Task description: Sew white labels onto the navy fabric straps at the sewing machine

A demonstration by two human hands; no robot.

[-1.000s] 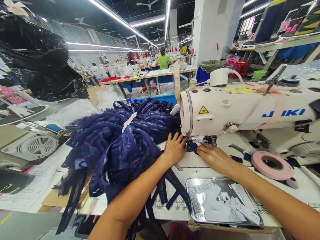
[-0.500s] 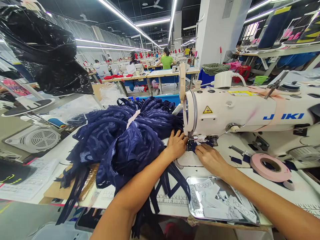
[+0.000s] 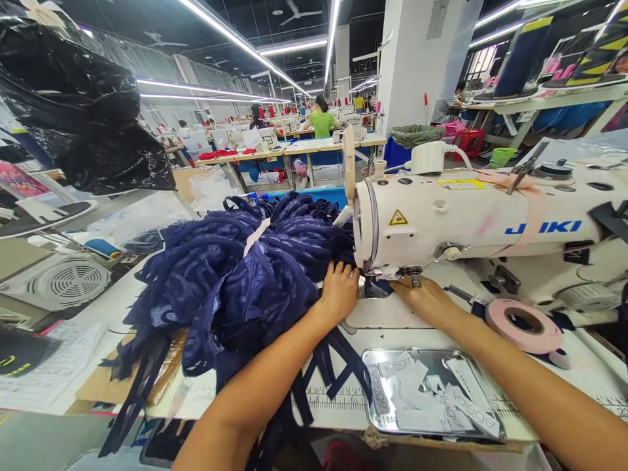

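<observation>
At the needle end of a white sewing machine (image 3: 471, 219), my left hand (image 3: 340, 292) is closed, its bent fingers on navy fabric just left of the presser foot. A large bundle of navy lace garments (image 3: 275, 281), tied with a pale strip (image 3: 256, 237), lies against that hand and forearm. My right hand (image 3: 422, 302) reaches in from the other side, its fingers closed on a bit of navy fabric (image 3: 383, 286) beside the needle. The machine's parts partly hide those fingertips. Navy straps (image 3: 338, 363) trail off the bundle over the front of the table.
A metal tray (image 3: 366, 386) of printed white labels (image 3: 417, 392) sits in front of the machine. To the right lies a roll of pink tape (image 3: 524, 327). A black plastic bag (image 3: 83, 111) hangs at upper left. Farther back, a person in green (image 3: 322, 122) sits among other tables.
My right hand has shifted right and farther in beside the needle, more behind the machine's parts. My left hand stays left of the needle, its fingers more bent. The view has turned slightly right.
</observation>
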